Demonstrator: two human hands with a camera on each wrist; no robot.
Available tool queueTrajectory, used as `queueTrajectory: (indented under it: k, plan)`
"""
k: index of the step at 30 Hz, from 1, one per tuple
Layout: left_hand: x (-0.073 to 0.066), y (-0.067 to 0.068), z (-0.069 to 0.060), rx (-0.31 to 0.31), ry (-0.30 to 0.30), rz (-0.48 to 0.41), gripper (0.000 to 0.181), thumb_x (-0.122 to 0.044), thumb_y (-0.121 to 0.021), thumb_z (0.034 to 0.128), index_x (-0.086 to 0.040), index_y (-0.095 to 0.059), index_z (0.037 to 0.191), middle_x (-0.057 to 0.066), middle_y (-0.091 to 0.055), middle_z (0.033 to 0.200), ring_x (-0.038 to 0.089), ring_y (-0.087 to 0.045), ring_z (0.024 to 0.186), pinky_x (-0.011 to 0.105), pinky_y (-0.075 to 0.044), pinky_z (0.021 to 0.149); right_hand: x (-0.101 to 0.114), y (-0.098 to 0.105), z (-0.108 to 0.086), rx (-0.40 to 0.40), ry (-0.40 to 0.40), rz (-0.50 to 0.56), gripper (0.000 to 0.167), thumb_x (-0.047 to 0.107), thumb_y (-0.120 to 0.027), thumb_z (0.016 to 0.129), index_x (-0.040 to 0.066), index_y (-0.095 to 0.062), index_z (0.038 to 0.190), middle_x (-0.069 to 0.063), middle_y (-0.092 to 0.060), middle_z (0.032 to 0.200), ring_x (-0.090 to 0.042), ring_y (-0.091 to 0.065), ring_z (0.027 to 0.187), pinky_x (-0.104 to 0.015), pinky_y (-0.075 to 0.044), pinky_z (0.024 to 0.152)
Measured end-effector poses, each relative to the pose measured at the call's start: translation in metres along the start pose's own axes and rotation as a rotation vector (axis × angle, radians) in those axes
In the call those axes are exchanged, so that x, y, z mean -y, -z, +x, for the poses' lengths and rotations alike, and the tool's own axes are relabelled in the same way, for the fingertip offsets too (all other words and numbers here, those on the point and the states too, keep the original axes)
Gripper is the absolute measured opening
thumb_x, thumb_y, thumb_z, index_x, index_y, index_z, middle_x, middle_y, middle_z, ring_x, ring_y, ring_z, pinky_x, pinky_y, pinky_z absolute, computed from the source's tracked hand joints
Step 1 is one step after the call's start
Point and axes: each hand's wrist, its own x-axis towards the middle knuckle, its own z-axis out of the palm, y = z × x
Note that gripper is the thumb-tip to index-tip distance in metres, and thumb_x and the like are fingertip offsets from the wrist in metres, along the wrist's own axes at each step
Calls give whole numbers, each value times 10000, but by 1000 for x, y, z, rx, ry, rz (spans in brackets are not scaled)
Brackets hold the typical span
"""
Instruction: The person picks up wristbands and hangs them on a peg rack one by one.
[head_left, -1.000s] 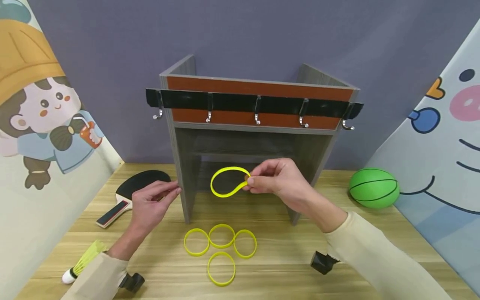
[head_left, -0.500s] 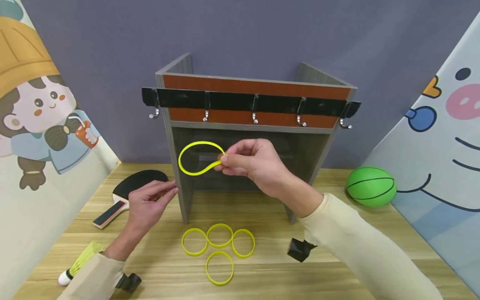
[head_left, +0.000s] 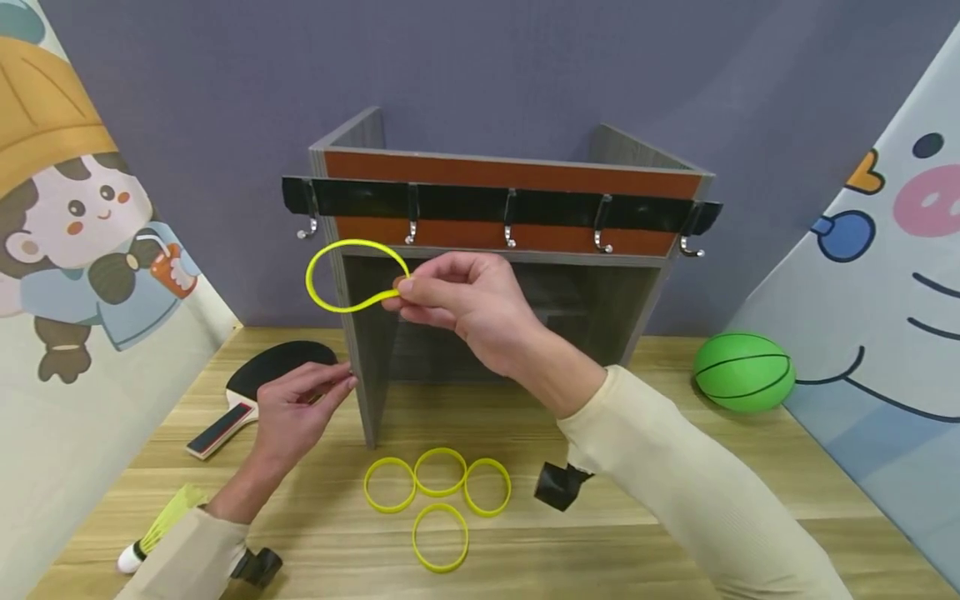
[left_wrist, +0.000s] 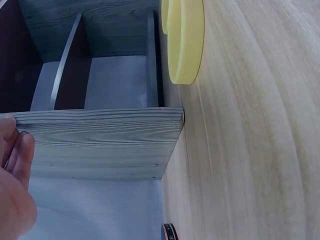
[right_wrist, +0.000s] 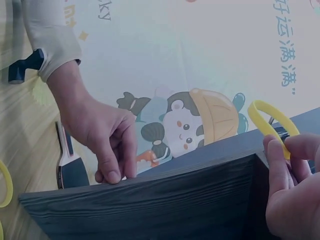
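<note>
My right hand [head_left: 468,304] pinches a yellow wristband [head_left: 356,242] between thumb and fingers, its loop pointing left. In the head view the loop appears just below the leftmost silver hook [head_left: 307,229], in front of the left side panel; its exact distance from the hook cannot be told. My left hand [head_left: 296,412] holds the front edge of that side panel [head_left: 363,379] of a grey wooden rack with its fingertips. The right wrist view shows the left thumb and curled fingers at the panel's edge [right_wrist: 150,181]. Several wristbands [head_left: 440,538] lie on the table before the rack.
A black bar with several hooks [head_left: 465,202] spans the rack's orange-brown front. Left of the rack lie a table tennis bat [head_left: 277,367] and a shuttlecock [head_left: 161,529]. A green ball [head_left: 745,372] stands at the right, near the wall.
My right hand has moved left and up with the wristband, from the rack's lower opening towards the leftmost hook. The left hand has stayed at the panel.
</note>
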Motion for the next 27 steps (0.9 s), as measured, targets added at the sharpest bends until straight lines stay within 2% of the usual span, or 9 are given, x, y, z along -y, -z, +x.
queueTrajectory:
  k: [3,7,16,27]
  plan:
    - [0,0,0,2,-7,-4,294,320,-671,625,143,-693,858,221,-648,738,118,-629,654,145,-525,583,2,-4,1,3,1,15,12,-99,-634,854,-88,-638,858,-219,-675,891,-306,-680,834,-421,-539,813]
    - [0,-1,0,0,-9,6,298,322,-671,621,141,-694,856,216,-647,732,112,-619,647,132,-512,568,2,-10,3,4,-11,48,61,-96,-638,853,-128,-612,898,-220,-676,890,-302,-683,821,-415,-540,811]
    - [-1,-2,2,1,-10,28,294,319,-679,617,142,-694,851,213,-648,728,108,-620,651,134,-521,589,-2,-21,8,14,3,82,61,-105,-626,857,-128,-595,904,-195,-679,862,-288,-687,802,-425,-539,816]
    - [0,-1,0,4,-8,26,301,323,-671,622,144,-693,863,219,-647,736,104,-627,664,141,-528,602,-9,-22,14,-2,8,92,61,-76,-646,854,-108,-621,900,-209,-679,870,-270,-690,792,-411,-545,807]
